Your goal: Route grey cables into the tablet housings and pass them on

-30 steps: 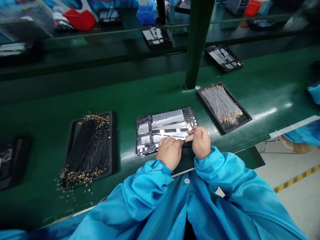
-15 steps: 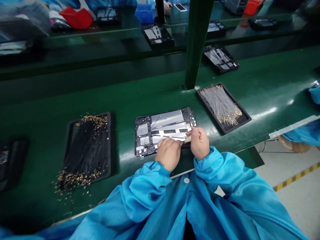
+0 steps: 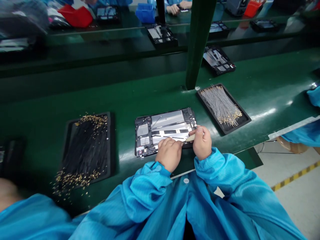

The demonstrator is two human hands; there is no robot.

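An opened tablet [image 3: 167, 121] with its inside parts exposed lies on the green bench in front of me. My left hand [image 3: 169, 154] rests over its near edge, fingers curled and pressed together; whatever they pinch is hidden. Close by on the right, my right hand [image 3: 203, 143] is closed around a cream-coloured pry stick [image 3: 190, 137]. The stick's tip points left, down at the tablet's near edge beside my left fingertips. Thin black cables run across the tablet's inside.
A black tray [image 3: 109, 146] of black cables with gold ends stands at left, some ends spilling out. Another tray [image 3: 243, 121] holds grey cables at right. A green post [image 3: 198, 50] rises behind. More opened tablets [image 3: 219, 60] lie further back. A co-worker's sleeve [image 3: 32, 216] reaches in at lower left.
My right hand and the pry stick have shifted slightly right. A co-worker's arm has come in at lower left. The opened tablets at the back have moved a little.
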